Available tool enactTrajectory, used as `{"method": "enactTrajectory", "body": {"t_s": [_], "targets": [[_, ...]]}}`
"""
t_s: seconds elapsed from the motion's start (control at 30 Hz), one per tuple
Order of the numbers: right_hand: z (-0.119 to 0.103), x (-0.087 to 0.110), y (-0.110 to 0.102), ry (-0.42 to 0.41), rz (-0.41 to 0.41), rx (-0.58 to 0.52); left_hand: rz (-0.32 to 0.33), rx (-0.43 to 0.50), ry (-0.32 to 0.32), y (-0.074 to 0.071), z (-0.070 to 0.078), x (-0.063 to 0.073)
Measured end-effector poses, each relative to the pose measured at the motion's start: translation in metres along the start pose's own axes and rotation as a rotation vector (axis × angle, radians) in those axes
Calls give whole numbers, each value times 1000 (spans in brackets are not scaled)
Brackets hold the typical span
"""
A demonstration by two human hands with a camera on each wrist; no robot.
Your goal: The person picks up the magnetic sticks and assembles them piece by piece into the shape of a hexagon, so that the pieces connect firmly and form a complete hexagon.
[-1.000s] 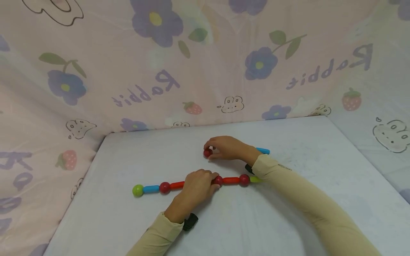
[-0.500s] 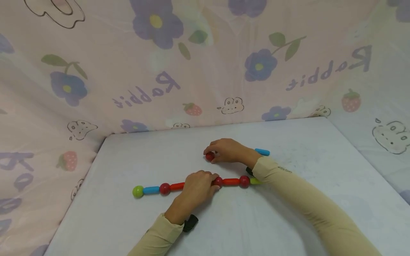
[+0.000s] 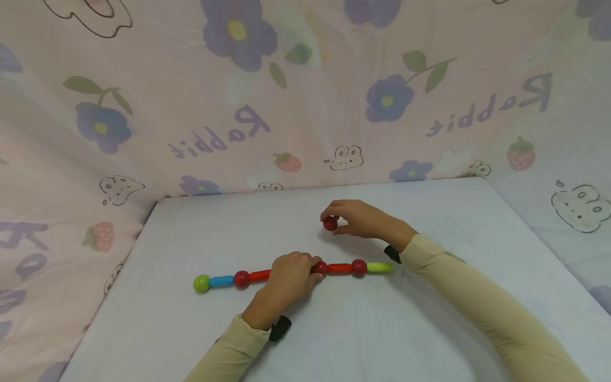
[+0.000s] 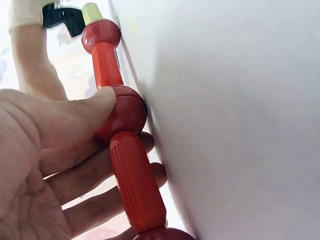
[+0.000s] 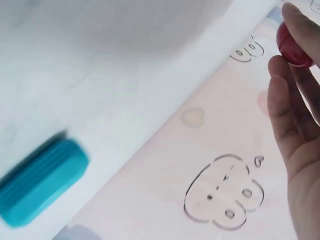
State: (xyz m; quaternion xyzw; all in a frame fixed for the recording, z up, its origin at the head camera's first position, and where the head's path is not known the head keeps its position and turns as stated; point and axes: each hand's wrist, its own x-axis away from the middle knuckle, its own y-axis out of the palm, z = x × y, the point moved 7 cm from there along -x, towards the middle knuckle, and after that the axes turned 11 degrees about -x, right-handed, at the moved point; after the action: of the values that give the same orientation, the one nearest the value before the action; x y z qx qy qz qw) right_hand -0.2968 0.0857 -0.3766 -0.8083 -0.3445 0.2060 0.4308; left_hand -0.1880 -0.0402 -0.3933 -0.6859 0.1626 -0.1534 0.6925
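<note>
Right hand (image 3: 360,218) has shifted right since the last frame, with the loose red ball (image 3: 330,223) pinched between my thumb and fingers. Ball is beyond the chain (image 3: 339,268); looks raised off the table (image 3: 372,329), hard to be sure from the head view. Left hand (image 3: 290,275) stays put, thumb and fingers gripping the chain at a middle red ball (image 4: 129,110). Chain ends: green ball (image 3: 201,283) left, green rod (image 3: 380,267) right. Blue rod (image 5: 45,182) lies apart on the table.

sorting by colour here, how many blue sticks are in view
2: one blue stick between the green ball and a red ball; one loose blue stick on the table, only in the right wrist view. Others may be hidden.
</note>
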Motion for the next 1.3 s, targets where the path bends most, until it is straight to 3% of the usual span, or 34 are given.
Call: {"method": "enactTrajectory", "body": {"t_s": [0.37, 1.0, 1.3], "targets": [[14, 47, -14, 36, 89, -3, -2, 8, -13, 2, -4, -1], [29, 135, -17, 53, 243, 215, -2, 16, -18, 0, -2, 0], [32, 158, -11, 58, 291, 210, -17, -15, -16, 3, -2, 0]]}}
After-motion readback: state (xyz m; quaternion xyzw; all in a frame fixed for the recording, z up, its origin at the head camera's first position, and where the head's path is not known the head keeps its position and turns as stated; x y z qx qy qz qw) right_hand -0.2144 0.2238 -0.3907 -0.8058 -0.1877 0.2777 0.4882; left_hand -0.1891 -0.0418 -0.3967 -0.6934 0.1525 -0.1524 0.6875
